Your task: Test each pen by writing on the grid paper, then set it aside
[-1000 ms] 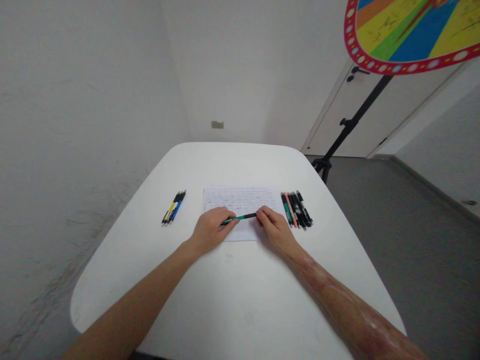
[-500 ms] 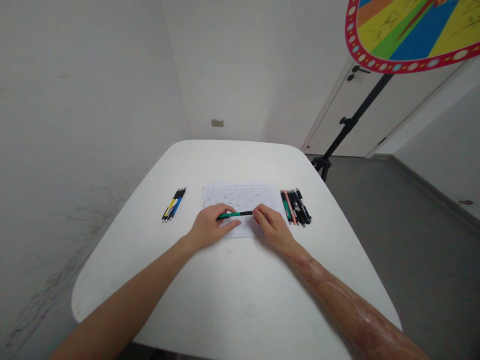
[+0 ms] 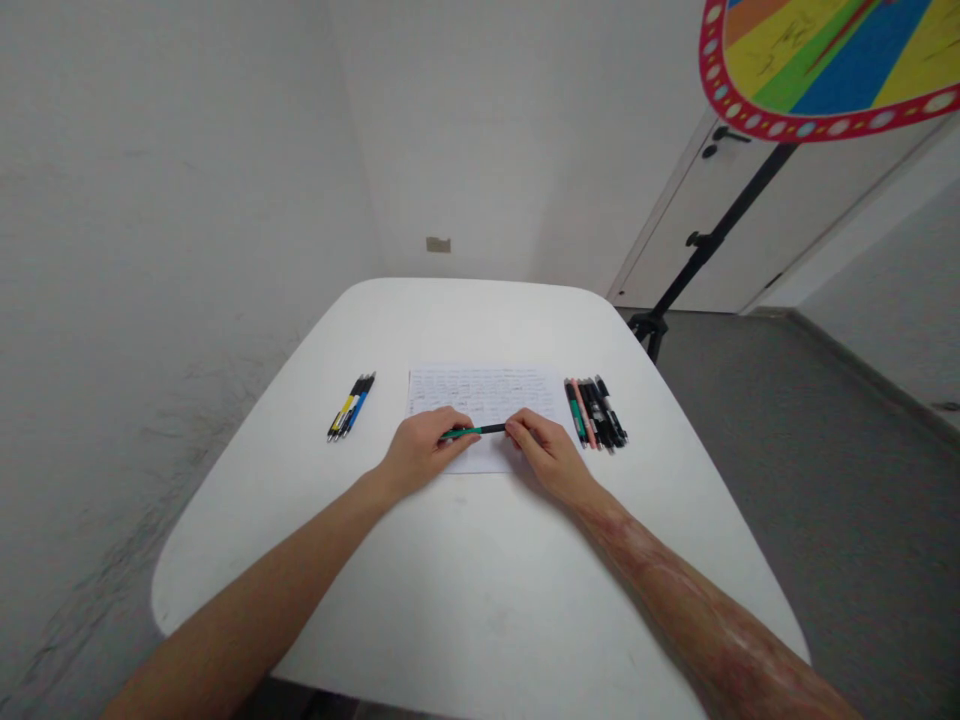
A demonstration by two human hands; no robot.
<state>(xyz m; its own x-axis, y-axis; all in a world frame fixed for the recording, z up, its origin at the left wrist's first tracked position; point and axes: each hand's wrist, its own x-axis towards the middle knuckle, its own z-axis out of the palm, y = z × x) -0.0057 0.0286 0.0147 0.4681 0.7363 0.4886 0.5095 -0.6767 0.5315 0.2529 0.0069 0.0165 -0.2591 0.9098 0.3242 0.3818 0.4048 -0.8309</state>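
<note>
A green and black pen lies level between my hands, above a sheet of paper covered in lines of handwriting. My left hand is closed on the green end, thumb and fingers pinching it. At the black end, the fingertips of my right hand grip the pen. The lower part of the sheet is partly hidden behind both hands.
Left of the paper, a small group of pens in yellow, white and blue lies on the white table. Several black, pink and green pens lie to the right. Beyond the table's right side stands a colourful wheel on a black stand.
My left thumb has closed onto the green end of the pen, where it was held apart before. The right hand keeps its grip. The whole view has shifted slightly.
</note>
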